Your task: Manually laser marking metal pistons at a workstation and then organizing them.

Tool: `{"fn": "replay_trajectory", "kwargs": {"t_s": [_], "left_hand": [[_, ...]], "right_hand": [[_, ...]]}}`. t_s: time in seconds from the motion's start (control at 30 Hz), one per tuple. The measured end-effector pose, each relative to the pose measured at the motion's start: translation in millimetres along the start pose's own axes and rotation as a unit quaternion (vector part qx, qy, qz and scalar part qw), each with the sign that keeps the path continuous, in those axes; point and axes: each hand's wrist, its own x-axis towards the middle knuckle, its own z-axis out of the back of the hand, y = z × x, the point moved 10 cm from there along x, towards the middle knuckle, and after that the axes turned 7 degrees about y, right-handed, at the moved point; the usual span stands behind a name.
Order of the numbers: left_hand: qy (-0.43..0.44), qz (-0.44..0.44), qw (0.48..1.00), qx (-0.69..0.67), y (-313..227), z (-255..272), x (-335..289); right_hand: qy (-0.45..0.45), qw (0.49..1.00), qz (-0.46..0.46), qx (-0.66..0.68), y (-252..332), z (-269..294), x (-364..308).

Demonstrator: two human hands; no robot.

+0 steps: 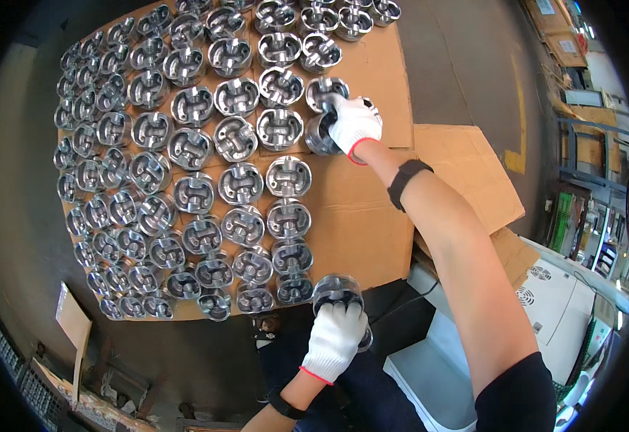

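Note:
Rows of shiny metal engine pistons (237,138) stand on brown cardboard (361,216), most with their hollow side up. My left hand (335,333), in a white knit glove, is closed on a piston (337,284) just off the near edge of the cardboard. Another metal piece (366,340) shows partly behind that hand. At the right end of the rows, my right hand (356,124), gloved too, has its fingers closed on a piston (322,137). A bit of metal shows past its far side. One piston (326,92) stands just beyond its fingertips.
A loose cardboard flap (466,173) juts out to the right. Below it stand a white bin (430,374) and a white machine cabinet (556,306) with vents. Shelving (595,158) lines the far right. A board (74,317) leans near the lower left.

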Motion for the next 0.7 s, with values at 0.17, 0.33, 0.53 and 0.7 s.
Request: {"fn": "replay_trajectory", "kwargs": {"t_s": [0.17, 0.33, 0.53, 0.7], "left_hand": [[0.035, -0.007, 0.999, 0.023, 10, -31, 22], [0.074, 0.052, 0.99, 0.105, 31, -86, 58], [-0.017, 0.052, 0.984, 0.17, 63, -74, 90], [0.017, 0.067, 0.977, 0.2, 79, -65, 122]], "right_hand": [[-0.01, 0.999, 0.051, 0.006, 18, 3, -5], [-0.124, 0.98, 0.097, 0.123, -22, -9, -50], [-0.031, 0.96, 0.265, 0.088, 29, -60, -113], [-0.07, 0.949, 0.304, -0.046, 40, -66, -122]]}}
